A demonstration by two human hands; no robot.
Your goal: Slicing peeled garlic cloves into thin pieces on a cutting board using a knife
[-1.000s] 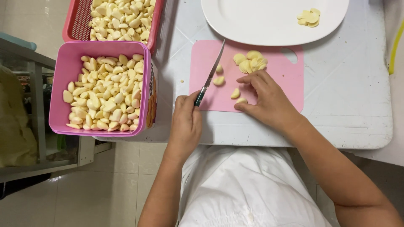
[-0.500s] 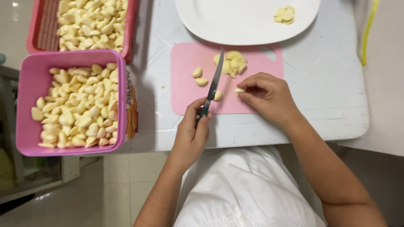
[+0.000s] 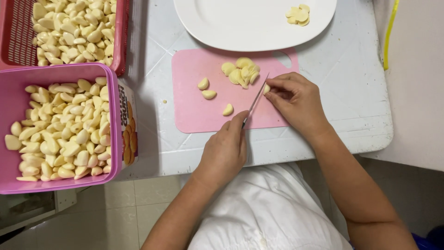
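Left hand: the left hand (image 3: 225,150) is clamped around a knife (image 3: 255,101), forefinger along the spine, blade angled up and to the right.
Right hand: the right hand (image 3: 296,99) has its fingertips (image 3: 273,91) pinched together on a peeled garlic clove (image 3: 266,89), pressing it against the pink cutting board (image 3: 194,109), right at the blade.
Risk: the fingertips sit touching the blade's side, so a slip of the small, rounded clove could likely bring the edge onto a finger; the clove may also roll out of the pinch.
Loose cloves: 3 whole cloves (image 3: 209,94) lie apart on the board, left of the knife.
Cut pile: 1 heap of garlic pieces (image 3: 240,74) near the board's top edge; pieces too overlapped to count.
Plate: 1 white plate (image 3: 231,28) above the board, with 1 small cluster of slices (image 3: 297,15).
Containers: 1 pink tub (image 3: 9,88) and 1 red basket (image 3: 18,46), both full of peeled cloves, too many to count.
Surface: pale table (image 3: 351,92).
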